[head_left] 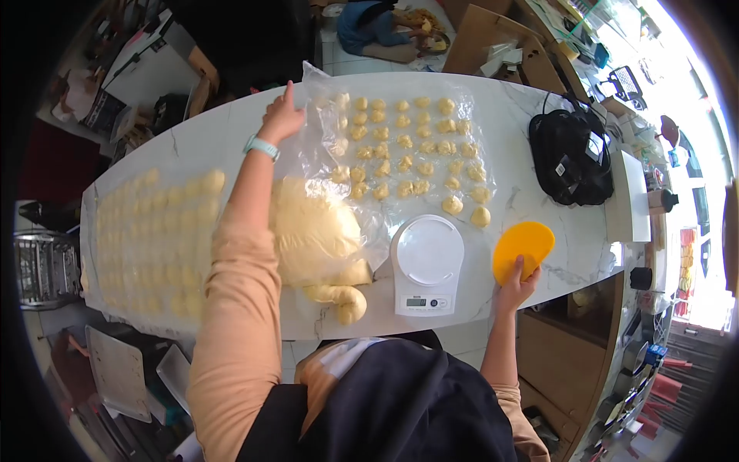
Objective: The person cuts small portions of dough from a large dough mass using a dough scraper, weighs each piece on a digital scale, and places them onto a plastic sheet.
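My left hand (282, 117) is at the far edge of the clear plastic sheet (312, 85), one finger stretched out and the others curled; whether it grips the sheet is unclear. My right hand (519, 285) holds a yellow scraper (525, 245) by its near edge. Between my arms stands a white kitchen scale (428, 258) with nothing on its plate. Left of it lies a large dough mass (315, 227) partly under plastic, with a twisted dough piece (339, 296) at its near side. Small dough balls (404, 141) sit in rows beyond the scale.
More dough pieces (154, 231) lie under plastic on the left of the marble table (223, 138). A black bag (570, 154) rests at the right, beside a white box (630, 196). Another person (377, 31) sits on the floor beyond the table.
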`<state>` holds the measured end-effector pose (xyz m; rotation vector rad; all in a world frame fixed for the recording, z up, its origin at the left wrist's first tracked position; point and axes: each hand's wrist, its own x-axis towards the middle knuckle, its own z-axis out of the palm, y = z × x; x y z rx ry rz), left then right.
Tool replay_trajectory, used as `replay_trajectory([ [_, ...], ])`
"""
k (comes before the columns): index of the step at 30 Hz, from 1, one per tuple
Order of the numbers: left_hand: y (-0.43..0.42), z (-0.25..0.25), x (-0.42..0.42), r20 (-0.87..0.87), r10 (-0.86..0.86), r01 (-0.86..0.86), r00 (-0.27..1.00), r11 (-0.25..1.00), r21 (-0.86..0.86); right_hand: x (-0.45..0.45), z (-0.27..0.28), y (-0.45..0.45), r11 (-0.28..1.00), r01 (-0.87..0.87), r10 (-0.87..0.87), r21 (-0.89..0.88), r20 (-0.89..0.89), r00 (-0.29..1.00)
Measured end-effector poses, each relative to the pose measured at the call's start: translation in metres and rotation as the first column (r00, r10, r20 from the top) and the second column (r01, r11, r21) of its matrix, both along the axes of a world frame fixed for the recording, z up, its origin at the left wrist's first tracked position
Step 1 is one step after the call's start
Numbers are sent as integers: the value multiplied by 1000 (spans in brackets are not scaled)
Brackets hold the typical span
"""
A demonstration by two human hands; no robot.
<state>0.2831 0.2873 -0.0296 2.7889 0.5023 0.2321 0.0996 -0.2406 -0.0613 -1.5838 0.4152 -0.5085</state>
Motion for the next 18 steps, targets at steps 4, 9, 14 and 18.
replay_trajectory([
  [4,-55,97,-147,554,0,222,832,917,-333,3,13,2,973,99,-92,209,-42,995],
  [9,-164,17,-338,648,181,169,739,882,-440,8,92,80,799,-581,576,155,77,813],
  [14,-238,4,-385,370,225,-48,901,902,-429,-17,140,170,-157,-968,832,-198,-555,-21],
  [18,-253,-24,-390,418,294,-95,860,895,-436,-38,126,210,-523,-763,726,-380,-667,-165],
])
